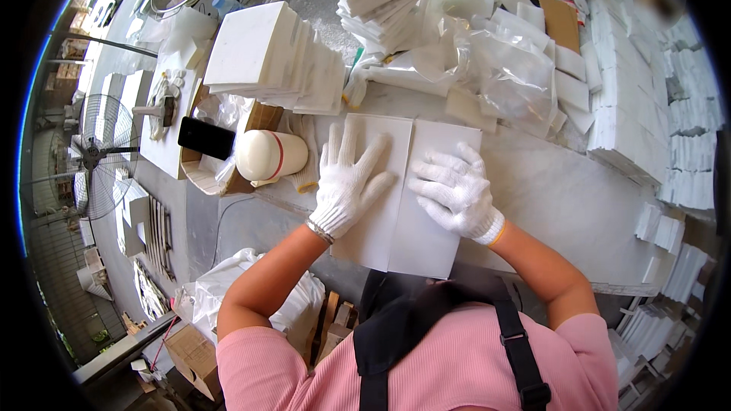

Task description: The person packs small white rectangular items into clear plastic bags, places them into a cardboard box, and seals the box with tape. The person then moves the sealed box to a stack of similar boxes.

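Two white rectangular panels (426, 247), edge to edge or folded along a seam, lie in front of me on the worktable (548, 205). I cannot tell whether they are joined. My left hand (346, 183), in a white knit glove, rests flat on the left panel with its fingers spread. On the right panel lies my right hand (457, 192), gloved the same way, its fingers slightly bent and a little apart. Neither hand holds anything. The panels' near edges reach past the table toward my body.
Left of the panels are a cream cylindrical container (263, 156) with a red band, a black phone (206, 138) and an open cardboard box (209, 179). White board stacks (251, 49) stand behind. Clear plastic bags (518, 76) lie farther right. A large fan (93, 154) stands at left.
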Demonstrator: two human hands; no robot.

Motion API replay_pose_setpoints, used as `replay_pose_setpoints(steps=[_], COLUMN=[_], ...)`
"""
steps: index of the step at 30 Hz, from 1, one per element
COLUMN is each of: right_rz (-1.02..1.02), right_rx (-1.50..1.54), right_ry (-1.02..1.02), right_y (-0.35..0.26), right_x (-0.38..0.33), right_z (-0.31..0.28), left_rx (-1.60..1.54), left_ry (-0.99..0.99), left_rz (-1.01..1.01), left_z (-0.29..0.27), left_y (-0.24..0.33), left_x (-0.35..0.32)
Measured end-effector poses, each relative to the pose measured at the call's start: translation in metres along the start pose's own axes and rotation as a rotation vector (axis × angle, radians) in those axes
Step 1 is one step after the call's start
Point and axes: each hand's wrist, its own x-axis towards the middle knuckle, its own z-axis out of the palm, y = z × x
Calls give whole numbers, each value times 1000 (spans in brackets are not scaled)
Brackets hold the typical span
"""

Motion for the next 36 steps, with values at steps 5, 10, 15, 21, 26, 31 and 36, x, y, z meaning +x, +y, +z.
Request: replay_pose_setpoints(steps=[5,10,15,21,26,31,36], right_rz=[179,424,463,477,471,567,641], right_rx=[-165,-342,-410,-522,-481,-464,-315], right_ry=[69,222,96,39,35,80,-8], right_y=[-12,15,24,17,10,-22,-62], right_x=[14,33,44,44,39,12,-19], right_z=[-6,11,11,20,22,23,23], left_rx=[100,-57,-68,-65,-86,-11,-142], left_ry=[69,217,236,194,180,84,-19], left_rz=[221,346,384,325,314,379,346], left_z=[-5,10,10,3,-4,-9,-3], left_y=[16,6,-2,5,8,-4,-17], left_x=[43,70,79,77,68,19,-8])
